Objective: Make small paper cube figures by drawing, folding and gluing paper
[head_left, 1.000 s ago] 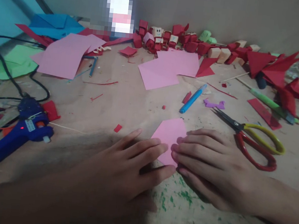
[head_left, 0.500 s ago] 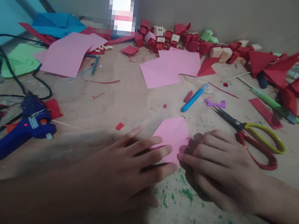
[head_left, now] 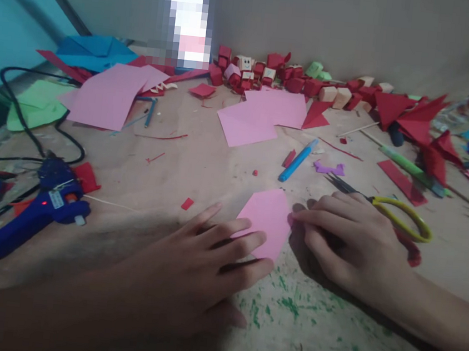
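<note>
A small pink paper piece (head_left: 269, 218) with angled corners lies flat on the table in front of me. My left hand (head_left: 212, 262) rests with spread fingers, several fingertips pressing on the paper's left and lower edges. At the paper's right edge is my right hand (head_left: 348, 243), its thumb and index fingertip brought together; whether they pinch the edge is hard to see. Scissors (head_left: 401, 217) with yellow and red handles lie partly hidden behind my right hand. A blue pen (head_left: 298, 161) sits beyond the paper, beside a purple paper scrap (head_left: 329, 168).
A blue glue gun (head_left: 38, 211) with a black cord lies at the left. Larger pink sheets (head_left: 104, 95) and red paper pieces (head_left: 416, 119) are farther back. Small folded paper blocks (head_left: 294, 84) line the wall. Green marks stain the near tabletop (head_left: 285, 326).
My right hand has moved up along the paper's right edge, and now covers more of the scissors. My left hand stays on the paper. The whole view has shifted slightly.
</note>
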